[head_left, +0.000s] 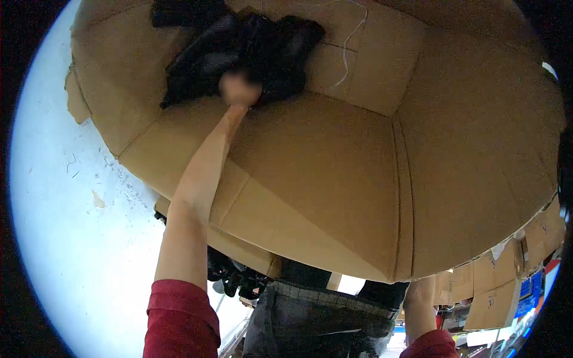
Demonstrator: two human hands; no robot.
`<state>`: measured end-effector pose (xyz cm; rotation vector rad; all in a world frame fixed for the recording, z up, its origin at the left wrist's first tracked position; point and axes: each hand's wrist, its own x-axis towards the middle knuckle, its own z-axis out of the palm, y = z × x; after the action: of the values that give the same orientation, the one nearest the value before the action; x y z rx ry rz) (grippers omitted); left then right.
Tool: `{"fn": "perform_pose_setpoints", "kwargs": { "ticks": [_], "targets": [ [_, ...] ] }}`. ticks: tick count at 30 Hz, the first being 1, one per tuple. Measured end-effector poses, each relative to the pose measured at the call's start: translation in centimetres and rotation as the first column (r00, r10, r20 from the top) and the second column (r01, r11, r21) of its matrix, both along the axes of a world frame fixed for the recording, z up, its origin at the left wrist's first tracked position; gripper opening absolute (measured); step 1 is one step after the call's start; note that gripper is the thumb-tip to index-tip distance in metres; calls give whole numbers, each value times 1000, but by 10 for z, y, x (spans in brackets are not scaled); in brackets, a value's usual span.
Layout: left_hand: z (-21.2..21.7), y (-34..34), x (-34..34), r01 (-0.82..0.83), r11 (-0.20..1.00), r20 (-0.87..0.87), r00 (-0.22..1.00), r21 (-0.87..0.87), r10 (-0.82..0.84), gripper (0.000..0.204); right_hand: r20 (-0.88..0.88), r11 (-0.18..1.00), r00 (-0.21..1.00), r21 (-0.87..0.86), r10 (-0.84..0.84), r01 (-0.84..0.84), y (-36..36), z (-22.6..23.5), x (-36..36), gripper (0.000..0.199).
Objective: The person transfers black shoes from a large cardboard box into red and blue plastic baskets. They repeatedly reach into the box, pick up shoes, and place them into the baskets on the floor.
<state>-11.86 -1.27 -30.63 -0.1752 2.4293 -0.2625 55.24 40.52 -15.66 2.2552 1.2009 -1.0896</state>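
**Left hand deep in a big cardboard box**

The left hand (239,88), blurred, reaches into the large cardboard box (334,179) that fills the frame's centre and rests against a heap of black items (250,48) at the upper middle; its grip cannot be told. The right hand is hidden behind the box's lower right edge.

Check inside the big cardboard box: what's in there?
A pile of black items on the cardboard box floor; the left hand reaches it. A white string lies nearby. Beneath the pile is hidden.
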Motion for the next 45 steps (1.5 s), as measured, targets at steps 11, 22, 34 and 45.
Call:
{"fn": "perform_pose_setpoints", "kwargs": {
  "ticks": [11,22,34,45],
  "targets": [
    [-26,56,45,45,980,72,996,194,-60,61,51,612,818,637,573,-469,28,198,-328,36],
    [-27,-47,-57,29,878,256,952,478,-170,95,-244,370,316,221,917,-902,-135,-74,-583,116],
    [1,-79,-116,276,955,178,940,108,-292,55,-458,464,448,-84,768,-882,-148,-200,-578,113],
    [-30,-141,-121,-13,812,240,958,584,-157,77,-201,366,413,-233,888,-901,-218,-242,-624,121]
  ]
}}
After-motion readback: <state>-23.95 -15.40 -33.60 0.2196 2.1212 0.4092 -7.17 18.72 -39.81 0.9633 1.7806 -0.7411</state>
